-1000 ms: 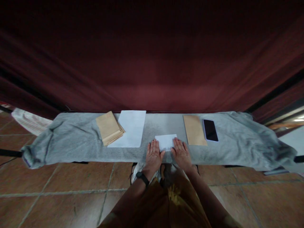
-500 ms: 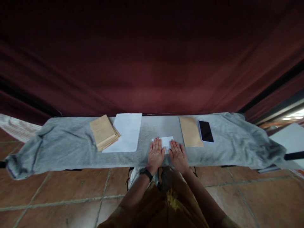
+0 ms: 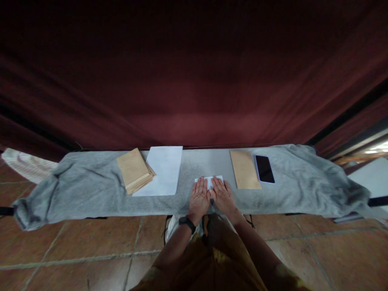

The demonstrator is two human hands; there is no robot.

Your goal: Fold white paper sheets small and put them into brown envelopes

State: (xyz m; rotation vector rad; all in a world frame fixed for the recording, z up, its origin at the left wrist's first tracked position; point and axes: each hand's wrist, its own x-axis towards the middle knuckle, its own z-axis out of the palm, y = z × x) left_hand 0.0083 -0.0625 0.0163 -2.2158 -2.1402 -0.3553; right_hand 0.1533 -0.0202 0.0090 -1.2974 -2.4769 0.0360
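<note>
A small folded white paper lies on the grey cloth that covers a long low bench. My left hand and my right hand lie flat on it side by side, fingers stretched out, thumbs almost touching. They cover most of the paper; only its far edge shows. A black watch is on my left wrist.
Left of my hands lie a white sheet and a stack of brown envelopes. To the right are a single brown envelope and a dark phone. A dark red curtain hangs behind the bench. Brown floor tiles lie below.
My hands have come closer together over the white paper and now cover more of it. The view has shifted slightly.
</note>
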